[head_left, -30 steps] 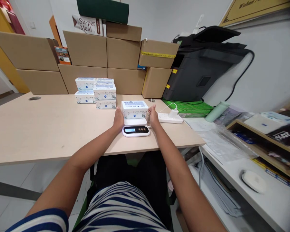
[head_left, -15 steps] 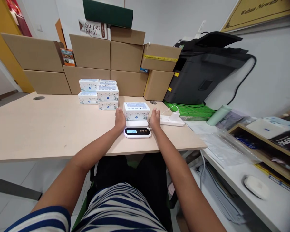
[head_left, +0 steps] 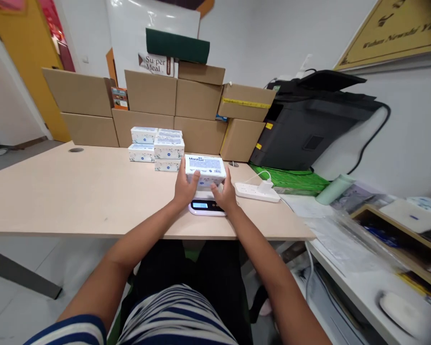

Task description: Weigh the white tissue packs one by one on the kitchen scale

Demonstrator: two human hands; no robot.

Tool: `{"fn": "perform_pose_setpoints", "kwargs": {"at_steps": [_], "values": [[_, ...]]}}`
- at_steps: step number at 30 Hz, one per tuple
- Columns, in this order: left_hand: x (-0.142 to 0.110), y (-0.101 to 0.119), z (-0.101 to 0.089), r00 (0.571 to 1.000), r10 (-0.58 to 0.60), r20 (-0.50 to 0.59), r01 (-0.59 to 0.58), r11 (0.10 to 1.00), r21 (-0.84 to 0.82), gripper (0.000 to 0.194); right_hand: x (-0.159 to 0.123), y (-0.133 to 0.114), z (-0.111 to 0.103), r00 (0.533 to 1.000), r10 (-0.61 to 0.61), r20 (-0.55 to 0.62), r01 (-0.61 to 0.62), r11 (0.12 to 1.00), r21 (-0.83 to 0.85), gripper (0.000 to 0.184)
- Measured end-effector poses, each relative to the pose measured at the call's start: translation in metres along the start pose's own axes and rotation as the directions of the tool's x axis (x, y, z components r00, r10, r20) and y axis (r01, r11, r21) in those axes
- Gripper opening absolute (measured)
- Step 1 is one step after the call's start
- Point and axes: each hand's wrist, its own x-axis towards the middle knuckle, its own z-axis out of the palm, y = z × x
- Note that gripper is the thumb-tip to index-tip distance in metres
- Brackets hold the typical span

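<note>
A white tissue pack (head_left: 205, 166) with blue lettering and a leafy print is held between both my hands, tilted a little toward me above a small white digital scale (head_left: 197, 212). My left hand (head_left: 186, 187) grips the pack's left end, thumb on its front face. Closed on the right end is my right hand (head_left: 225, 192), its thumb also in front. The scale's display is lit, but its figures are too small to read; my right hand covers part of its buttons. Behind and to the left, several similar tissue packs (head_left: 168, 148) stand stacked on the table (head_left: 75, 196).
Cardboard boxes (head_left: 151, 93) line the table's back edge. A white power strip (head_left: 255, 191) with a plug lies right of my hands. Farther right are a black printer (head_left: 309, 129), a green cup (head_left: 334, 189) and a side desk holding a wooden organizer (head_left: 359, 215).
My hands have closed on the tissue pack from both sides and lifted it off the scale, tipping it toward me. The camera view has shifted, so the surroundings sit lower and further right.
</note>
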Motion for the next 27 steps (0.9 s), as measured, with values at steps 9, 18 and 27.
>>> {"fn": "perform_pose_setpoints", "kwargs": {"at_steps": [9, 18, 27], "values": [[-0.053, 0.025, -0.131, 0.872, -0.129, -0.472, 0.342, 0.851, 0.399, 0.063, -0.019, -0.053, 0.028, 0.649, -0.588, 0.483, 0.709, 0.698, -0.102, 0.087], [0.005, 0.069, -0.162, 0.837, -0.399, 0.374, -0.319, 0.200, 0.926, 0.094, -0.016, -0.039, 0.019, 0.756, -0.615, 0.226, 0.652, 0.737, -0.176, 0.063], [0.093, 0.074, -0.194, 0.581, -0.800, 0.152, -0.208, 0.035, 0.977, 0.146, -0.014, -0.032, 0.000, 0.705, -0.700, -0.112, 0.654, 0.703, -0.279, 0.051]]}}
